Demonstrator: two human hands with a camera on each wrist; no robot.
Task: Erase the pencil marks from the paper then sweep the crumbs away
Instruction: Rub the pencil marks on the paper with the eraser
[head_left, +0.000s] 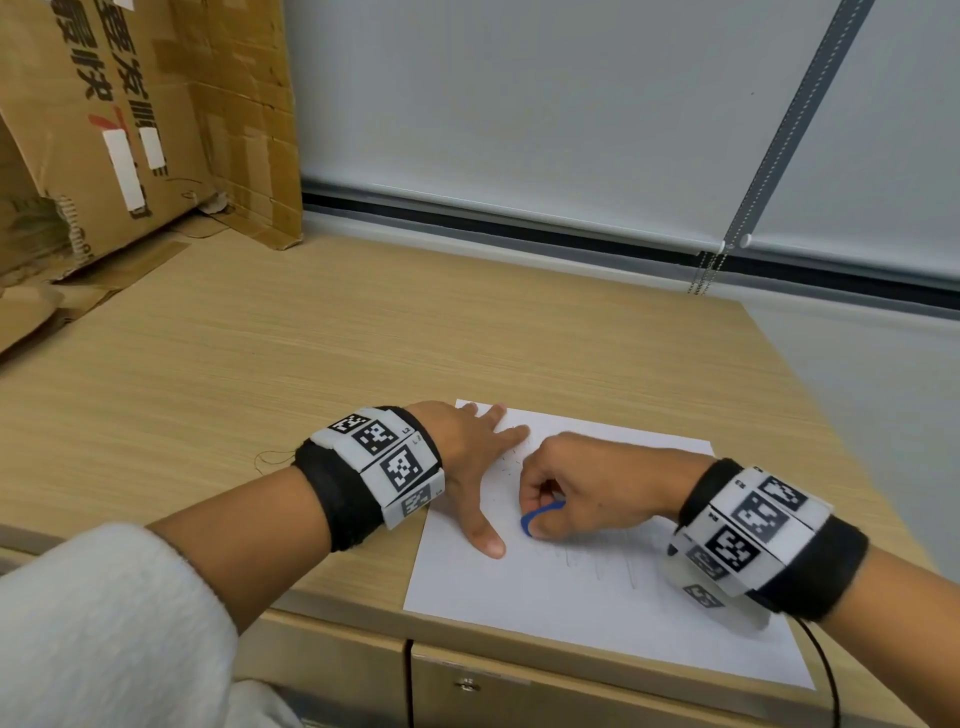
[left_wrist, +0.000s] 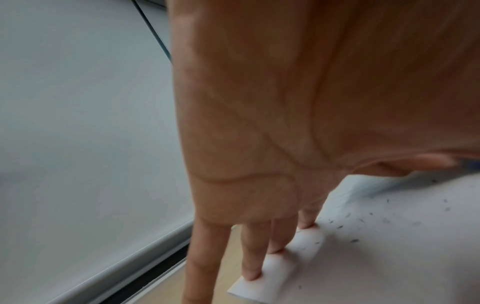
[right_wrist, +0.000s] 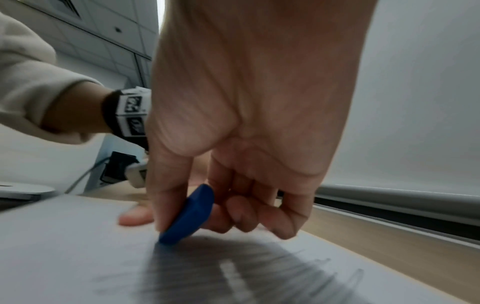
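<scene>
A white sheet of paper (head_left: 545, 597) lies near the wooden desk's front edge, with faint grey pencil strokes (head_left: 602, 564) across its middle. My right hand (head_left: 576, 483) pinches a flat blue eraser (head_left: 535, 519) between thumb and fingers, its lower edge touching the paper (right_wrist: 78, 246) at the pencil marks (right_wrist: 246, 273). The blue eraser (right_wrist: 191, 216) stands tilted. My left hand (head_left: 475, 462) lies flat with straight fingers on the sheet's left part, holding it down. Dark eraser crumbs (left_wrist: 363, 224) are scattered on the paper (left_wrist: 389, 267) beside the left fingertips (left_wrist: 252, 275).
The wooden desk (head_left: 260, 364) stretches back to a window with a grey blind (head_left: 519, 104) and its bead chain (head_left: 701, 275). Torn cardboard boxes (head_left: 130, 130) stand at the back left. The desk's front edge and drawer fronts (head_left: 467, 686) lie just below the paper.
</scene>
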